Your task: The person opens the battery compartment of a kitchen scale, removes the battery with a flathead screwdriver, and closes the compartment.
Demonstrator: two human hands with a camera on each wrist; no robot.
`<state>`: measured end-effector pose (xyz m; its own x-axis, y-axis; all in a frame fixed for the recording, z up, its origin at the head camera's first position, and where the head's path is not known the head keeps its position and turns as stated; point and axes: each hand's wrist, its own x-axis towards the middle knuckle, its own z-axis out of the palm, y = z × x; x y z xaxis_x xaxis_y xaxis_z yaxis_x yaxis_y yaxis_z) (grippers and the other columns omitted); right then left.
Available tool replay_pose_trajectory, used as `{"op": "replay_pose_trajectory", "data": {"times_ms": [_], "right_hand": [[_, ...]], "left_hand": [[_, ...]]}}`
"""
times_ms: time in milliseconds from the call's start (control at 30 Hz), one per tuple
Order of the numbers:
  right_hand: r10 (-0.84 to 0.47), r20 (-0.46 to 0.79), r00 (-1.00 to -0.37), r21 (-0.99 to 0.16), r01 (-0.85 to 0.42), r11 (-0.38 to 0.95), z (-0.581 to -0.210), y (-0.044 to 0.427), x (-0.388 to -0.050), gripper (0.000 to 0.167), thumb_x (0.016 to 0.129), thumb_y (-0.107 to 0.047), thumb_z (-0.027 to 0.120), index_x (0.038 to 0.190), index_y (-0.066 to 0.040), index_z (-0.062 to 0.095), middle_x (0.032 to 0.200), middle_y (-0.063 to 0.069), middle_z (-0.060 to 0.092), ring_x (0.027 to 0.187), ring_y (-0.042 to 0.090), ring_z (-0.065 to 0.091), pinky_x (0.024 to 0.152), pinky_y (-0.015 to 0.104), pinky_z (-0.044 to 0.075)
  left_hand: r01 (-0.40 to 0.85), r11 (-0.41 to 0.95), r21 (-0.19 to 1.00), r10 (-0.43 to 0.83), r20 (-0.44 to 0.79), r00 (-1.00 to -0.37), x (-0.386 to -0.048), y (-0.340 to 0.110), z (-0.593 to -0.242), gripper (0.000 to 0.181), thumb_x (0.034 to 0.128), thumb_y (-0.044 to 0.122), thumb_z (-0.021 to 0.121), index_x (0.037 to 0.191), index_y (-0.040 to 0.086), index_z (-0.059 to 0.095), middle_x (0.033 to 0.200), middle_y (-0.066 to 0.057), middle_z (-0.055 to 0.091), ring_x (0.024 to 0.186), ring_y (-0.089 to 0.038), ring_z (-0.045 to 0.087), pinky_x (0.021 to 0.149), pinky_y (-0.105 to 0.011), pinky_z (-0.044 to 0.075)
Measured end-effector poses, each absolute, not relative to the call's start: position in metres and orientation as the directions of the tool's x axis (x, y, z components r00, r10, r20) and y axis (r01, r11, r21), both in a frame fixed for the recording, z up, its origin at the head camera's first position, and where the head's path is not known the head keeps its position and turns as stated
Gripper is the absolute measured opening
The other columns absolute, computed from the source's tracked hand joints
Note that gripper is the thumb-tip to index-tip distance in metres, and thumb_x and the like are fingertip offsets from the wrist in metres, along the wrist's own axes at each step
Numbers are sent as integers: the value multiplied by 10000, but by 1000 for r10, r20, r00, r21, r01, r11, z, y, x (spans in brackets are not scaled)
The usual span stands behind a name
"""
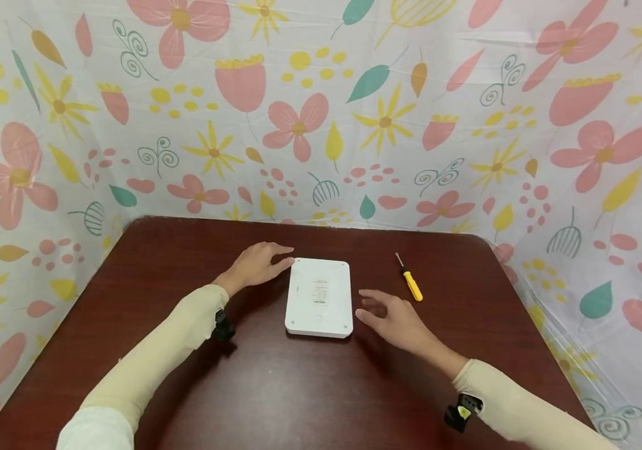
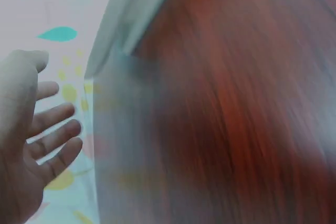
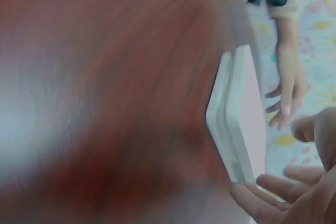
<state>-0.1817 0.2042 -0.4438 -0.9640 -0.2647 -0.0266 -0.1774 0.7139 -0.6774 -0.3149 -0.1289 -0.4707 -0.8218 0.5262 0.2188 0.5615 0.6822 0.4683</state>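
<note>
A flat white box with rounded corners and a printed label [image 1: 321,292] lies on the table in the head view. My left hand [image 1: 257,264] is at its upper left, fingers extended, the thumb close to the corner; whether it touches, I cannot tell. To the right of the box is my right hand [image 1: 396,319], fingers loosely bent, holding nothing, with a small gap to the edge. In the right wrist view the box [image 3: 244,114] shows its layered side beside the right hand [image 3: 304,182]. The left wrist view shows the left hand [image 2: 42,135] with fingers spread.
A screwdriver with a yellow handle [image 1: 412,286] lies right of the box, its tip pointing to the back. The dark red wooden table [image 1: 275,394] ends at a flower-patterned curtain [image 1: 298,75] behind it and at both sides.
</note>
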Motion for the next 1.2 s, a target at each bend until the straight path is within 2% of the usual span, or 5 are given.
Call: {"op": "replay_pose_trajectory", "data": {"times_ms": [133, 233, 300, 567, 1200], "right_hand": [[-186, -262, -947, -857, 139, 496, -447, 205, -173, 519, 1000, -310, 682, 1431, -42, 573, 1285, 180, 679, 1012, 302, 717, 768, 409, 626], [-208, -390, -897, -893, 314, 323, -452, 207, -169, 543, 1030, -302, 632, 1439, 35, 517, 1298, 238, 656, 1083, 332, 699, 790, 434, 631], [-233, -440, -867, -889, 383, 252, -455, 206, -167, 542, 1037, -293, 611, 1432, 60, 495, 1267, 249, 668, 1076, 338, 703, 800, 430, 630], [-298, -523, -799, -850, 514, 115, -468, 198, -162, 452, 1027, -258, 616, 1342, 52, 522, 1190, 187, 715, 1033, 279, 722, 857, 402, 616], [-248, -555, -794, -827, 559, 61, -478, 190, -164, 382, 1036, -185, 624, 1321, 61, 559, 1167, 145, 730, 957, 193, 738, 812, 327, 622]], "left_hand": [[446, 672, 592, 458, 141, -878, -320, -116, -474, 486, 1065, 421, 531, 1356, 57, 669, 918, -101, 740, 614, -172, 551, 510, -293, 375], [382, 678, 627, 424, 90, -901, -321, -109, -477, 542, 1067, 455, 508, 1349, 20, 662, 559, -67, 555, 440, -127, 311, 445, -257, 220], [346, 680, 646, 408, 59, -911, -322, -106, -479, 567, 1070, 472, 491, 1356, 11, 652, 476, -46, 459, 406, -125, 242, 441, -258, 224], [237, 619, 749, 389, -31, -921, -322, -98, -482, 492, 1082, 464, 473, 1245, 73, 723, 720, -119, 643, 579, -207, 578, 607, -335, 526], [143, 495, 857, 308, -19, -951, -318, -92, -493, 361, 1059, 266, 591, 1259, -12, 706, 1064, -171, 737, 776, -209, 730, 685, -349, 627]]}}
